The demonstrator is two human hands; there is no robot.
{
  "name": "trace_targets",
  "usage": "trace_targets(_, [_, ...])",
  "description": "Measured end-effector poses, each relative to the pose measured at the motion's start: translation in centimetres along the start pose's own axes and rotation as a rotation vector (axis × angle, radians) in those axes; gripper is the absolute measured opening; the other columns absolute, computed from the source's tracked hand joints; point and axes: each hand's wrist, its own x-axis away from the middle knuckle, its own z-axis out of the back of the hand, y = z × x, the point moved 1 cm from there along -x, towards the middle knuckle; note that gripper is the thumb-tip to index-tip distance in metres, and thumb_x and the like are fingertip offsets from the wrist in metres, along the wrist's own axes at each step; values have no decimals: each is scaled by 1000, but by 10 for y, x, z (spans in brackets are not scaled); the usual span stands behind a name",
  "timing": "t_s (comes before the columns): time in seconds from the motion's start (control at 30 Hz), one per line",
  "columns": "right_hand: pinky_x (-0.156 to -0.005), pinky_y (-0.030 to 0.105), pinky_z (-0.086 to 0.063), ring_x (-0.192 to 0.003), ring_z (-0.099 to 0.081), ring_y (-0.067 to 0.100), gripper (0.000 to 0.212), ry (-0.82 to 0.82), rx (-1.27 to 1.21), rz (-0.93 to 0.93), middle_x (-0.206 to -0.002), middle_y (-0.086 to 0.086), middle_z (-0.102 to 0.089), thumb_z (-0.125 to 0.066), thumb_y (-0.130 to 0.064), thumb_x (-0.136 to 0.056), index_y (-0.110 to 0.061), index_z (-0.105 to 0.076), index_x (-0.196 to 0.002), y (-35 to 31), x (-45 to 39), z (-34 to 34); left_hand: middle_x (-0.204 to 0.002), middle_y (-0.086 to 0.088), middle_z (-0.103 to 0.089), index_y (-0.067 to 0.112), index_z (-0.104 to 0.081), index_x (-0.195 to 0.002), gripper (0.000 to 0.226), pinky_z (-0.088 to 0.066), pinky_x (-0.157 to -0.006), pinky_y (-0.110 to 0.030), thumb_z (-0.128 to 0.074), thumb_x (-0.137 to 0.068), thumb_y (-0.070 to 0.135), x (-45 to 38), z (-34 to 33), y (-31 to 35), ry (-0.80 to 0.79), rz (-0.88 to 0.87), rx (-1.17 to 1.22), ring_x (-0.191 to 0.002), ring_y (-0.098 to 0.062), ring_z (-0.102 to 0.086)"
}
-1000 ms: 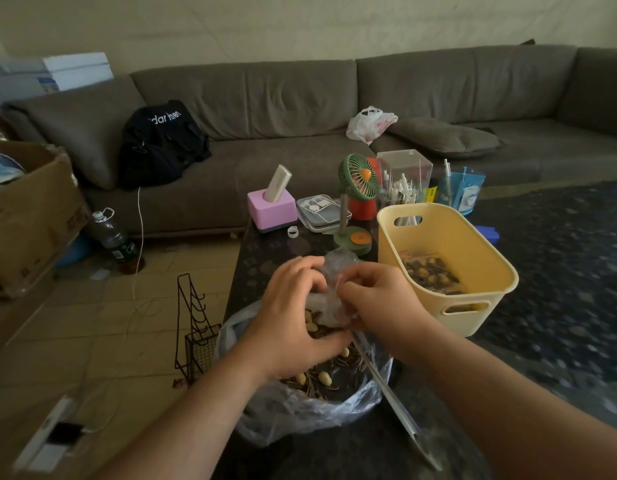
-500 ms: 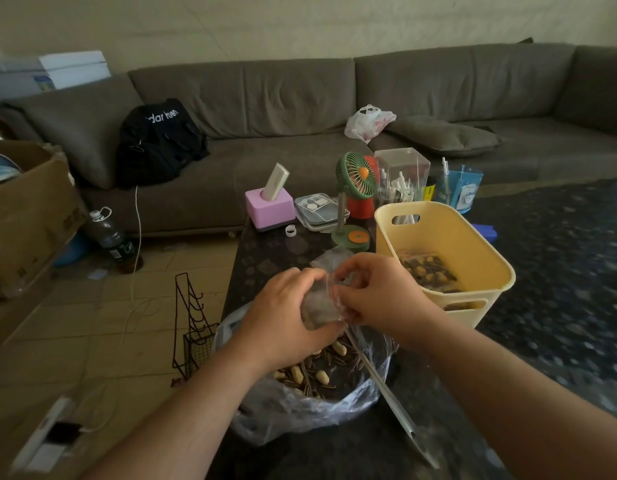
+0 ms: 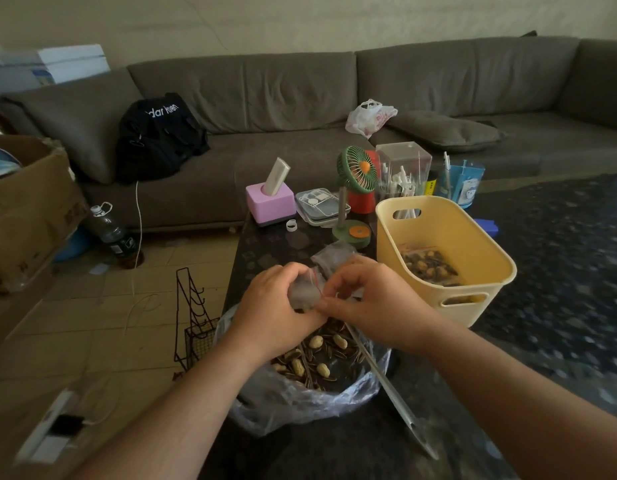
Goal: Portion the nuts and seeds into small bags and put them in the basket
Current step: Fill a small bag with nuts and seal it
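— What has shifted since a moment ago?

— Not much. My hands have lifted the small bag (image 3: 305, 291) a little higher above the big sack, and my view has drifted slightly; everything else sits where it was.

— Start with what is nearest you.

— Both forearms reach in from the bottom edge. Just beyond them lies the large clear plastic bag (image 3: 300, 396) on the dark desk (image 3: 265, 244), open at the top, with peanuts and striped sunflower seeds (image 3: 321, 358) inside. A long metal scoop (image 3: 390, 386) leans out of it toward my right.

— And your hands?

— They meet over that sack. My left hand (image 3: 272, 306) curls round the small bag from the left; my right hand (image 3: 366, 299) pinches its red-lined mouth from the other side. Both are clamped on it. What it contains I cannot tell, as my fingers hide most of it.

— Where is the basket?

— Just to the right of my right hand, on the desk: a yellow basket (image 3: 473, 306) with cut-out handles. A filled bag (image 3: 428, 265) of nuts and seeds already lies in its bottom.

— Farther back?

— A green desk fan (image 3: 357, 169), a pink box (image 3: 270, 204), a clear container (image 3: 404, 168) of white items. Behind all that, a grey sofa (image 3: 300, 91) with a black backpack (image 3: 158, 133) on it.
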Motion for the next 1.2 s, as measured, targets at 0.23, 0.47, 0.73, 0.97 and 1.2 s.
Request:
trace_targets(0.23, [-85, 21, -54, -93, -62, 0, 13, -320, 356, 0, -105, -17, -64, -60, -31, -104, -37, -70, -111, 26, 19, 1, -101, 14, -67, 45, -58, -108, 36, -55, -74, -34, -78, -77, 46, 6, 9, -2, -258, 239, -4, -89, -9, -65])
trace_targets(0.47, [-84, 14, -43, -107, -59, 8, 48, -424, 639, 191, -120, -10, -58, -67, -2, -93, -35, -71, -127, 73, 37, -12, -107, 14, -60, 39, -60, -102, 22, -53, -79, -32, -74, -85, 37, 18, 14, 0, -538, 302, -291, -96, -7, -58])
trace_targets(0.73, [-76, 20, -50, -95, -66, 13, 23, 93, 413, 187, -114, -5, -68, -55, -25, -107, -22, -67, -127, 50, 28, 4, -108, 16, -54, 35, -59, -97, 21, -47, -83, -31, -72, -84, 26, 7, 3, -18, -285, 243, -302, -102, -11, -54])
trace_targets(0.97, [-72, 28, -49, -75, -61, 5, 23, 62, 253, 5, -83, -10, -66, -45, -37, -110, -24, -63, -103, 23, 17, 3, -114, 10, -59, 31, -64, -103, 9, -48, -86, -33, -67, -94, 28, -2, -11, -33, -180, 296, -262, -107, -15, -58])
trace_targets(1.2, [-72, 35, -53, -73, -62, 8, 20, 50, 261, -28, -81, -5, -65, -47, -36, -110, -24, -60, -99, 27, 10, -14, -101, 9, -61, 31, -65, -108, 16, -55, -85, -38, -65, -97, 19, -14, -12, -45, -158, 433, -212, -97, -18, -60])
